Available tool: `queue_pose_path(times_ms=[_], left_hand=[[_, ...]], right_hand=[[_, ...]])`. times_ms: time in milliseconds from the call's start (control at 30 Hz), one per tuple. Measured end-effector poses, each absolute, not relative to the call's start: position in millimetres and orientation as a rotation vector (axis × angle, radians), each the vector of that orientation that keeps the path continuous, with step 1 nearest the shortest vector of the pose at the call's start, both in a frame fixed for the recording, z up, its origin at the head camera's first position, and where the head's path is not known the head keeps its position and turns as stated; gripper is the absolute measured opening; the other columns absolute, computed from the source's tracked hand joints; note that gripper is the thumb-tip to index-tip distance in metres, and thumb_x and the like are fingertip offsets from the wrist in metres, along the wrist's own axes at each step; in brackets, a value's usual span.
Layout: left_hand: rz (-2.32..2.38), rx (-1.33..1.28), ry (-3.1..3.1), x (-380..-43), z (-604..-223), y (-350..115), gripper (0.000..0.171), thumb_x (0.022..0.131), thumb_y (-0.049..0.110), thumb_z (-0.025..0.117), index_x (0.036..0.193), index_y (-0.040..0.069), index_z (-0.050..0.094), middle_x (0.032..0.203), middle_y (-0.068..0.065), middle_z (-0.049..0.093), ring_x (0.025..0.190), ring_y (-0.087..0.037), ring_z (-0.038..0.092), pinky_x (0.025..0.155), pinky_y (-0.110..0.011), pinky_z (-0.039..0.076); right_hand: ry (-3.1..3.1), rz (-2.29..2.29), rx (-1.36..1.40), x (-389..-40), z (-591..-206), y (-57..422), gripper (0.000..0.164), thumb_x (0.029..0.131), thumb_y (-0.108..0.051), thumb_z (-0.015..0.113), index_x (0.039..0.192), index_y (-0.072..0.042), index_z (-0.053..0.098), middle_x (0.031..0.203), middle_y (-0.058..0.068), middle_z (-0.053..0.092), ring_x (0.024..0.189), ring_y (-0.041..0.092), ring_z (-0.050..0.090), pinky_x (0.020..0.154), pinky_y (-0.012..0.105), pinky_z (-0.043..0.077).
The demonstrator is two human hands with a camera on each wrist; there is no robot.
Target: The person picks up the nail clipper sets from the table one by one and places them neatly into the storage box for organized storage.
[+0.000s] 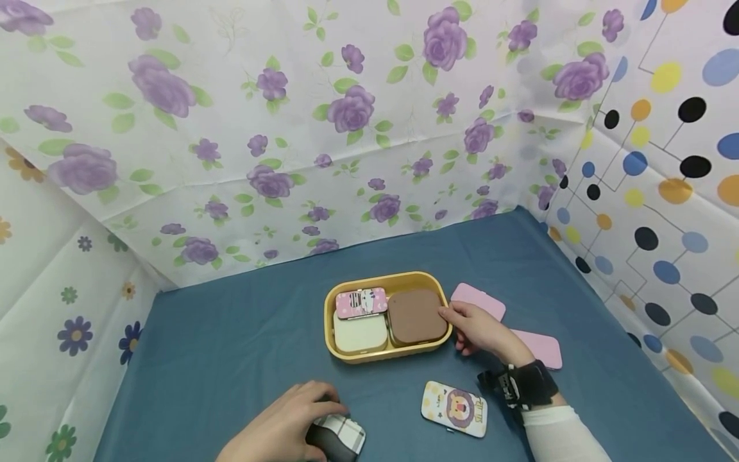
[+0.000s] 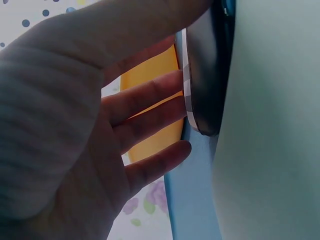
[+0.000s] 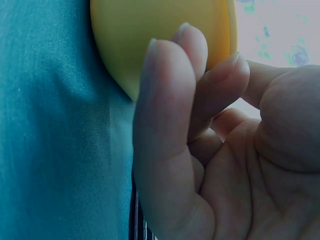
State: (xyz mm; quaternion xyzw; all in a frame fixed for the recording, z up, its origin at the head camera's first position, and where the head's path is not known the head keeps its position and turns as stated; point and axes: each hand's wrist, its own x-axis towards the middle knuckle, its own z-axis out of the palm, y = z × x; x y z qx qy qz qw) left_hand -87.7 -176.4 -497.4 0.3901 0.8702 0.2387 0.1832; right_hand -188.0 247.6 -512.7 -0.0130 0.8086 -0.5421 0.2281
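My left hand (image 1: 294, 417) holds a small case (image 1: 348, 435), dark on one part and white plaid on the other, low in the head view. In the left wrist view its fingertips touch the plaid edge, with the little finger apart from it. At the right end of a yellow tray (image 1: 358, 358), my right hand (image 1: 476, 327) pinches the rim, thumb on top and fingers outside. Inside the tray sit a brown square box (image 1: 417, 316), a cream box (image 1: 360, 333) and a pink cartoon tin (image 1: 361, 303) overlapping the cream one.
Two pink flat cases (image 1: 478, 300) (image 1: 539, 348) lie right of the tray, partly behind the right hand and wrist. A white lion-print tin (image 1: 454, 409) lies in front on the blue cloth (image 1: 231, 346). Patterned curtains (image 1: 300, 128) enclose the back and sides.
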Motion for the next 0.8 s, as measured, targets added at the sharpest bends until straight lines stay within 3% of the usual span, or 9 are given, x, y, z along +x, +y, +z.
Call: queue_pose_path(times_ms=[800], left_hand=[[0.637,1.142,2.44,-86.2,-498.3,-172.6,0.061,0.084,0.026,0.094,0.14,0.033,0.07,0.127,0.015,0.059,0.108,-0.006,0.054,0.089,-0.036,0.05]], right_hand=[[2.224,-1.502,-0.044,-188.2,-513.3,248.2,0.048,0.109,-0.055,0.057,0.1,-0.008,0.058,0.071,0.006,0.053,0.058,0.02,0.06,0.054,0.031,0.055]])
